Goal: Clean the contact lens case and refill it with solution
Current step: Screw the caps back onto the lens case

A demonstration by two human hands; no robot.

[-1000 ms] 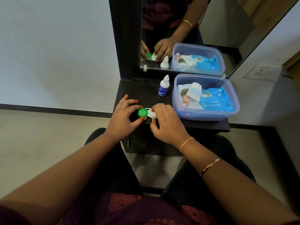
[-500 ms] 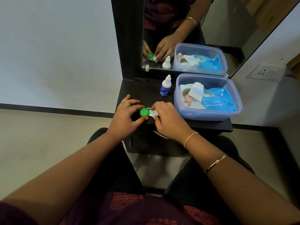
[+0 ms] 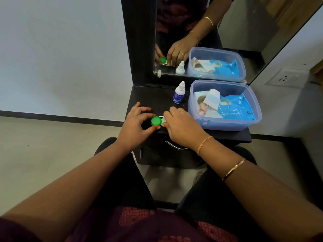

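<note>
I am watching the contact lens case (image 3: 164, 119) sitting on the dark table (image 3: 153, 100), close to its front edge. The left hand (image 3: 134, 123) is pinching the case's green cap (image 3: 156, 121) between thumb and a fingertip, with the other fingers spreading above the table. Its palm is hanging out past the table's front left corner. The right hand (image 3: 181, 126) is curling down over the white half of the case and holding it, so I am seeing little of that half. Behind the hands, bare table is running back to the mirror (image 3: 262, 32). The solution bottle (image 3: 178, 95) is standing upright behind the right hand, just beside the plastic tub (image 3: 225, 124). The tub is filling the right side, its front wall nearing the table's edge, with a wipes pack (image 3: 232, 109) lying inside.
</note>
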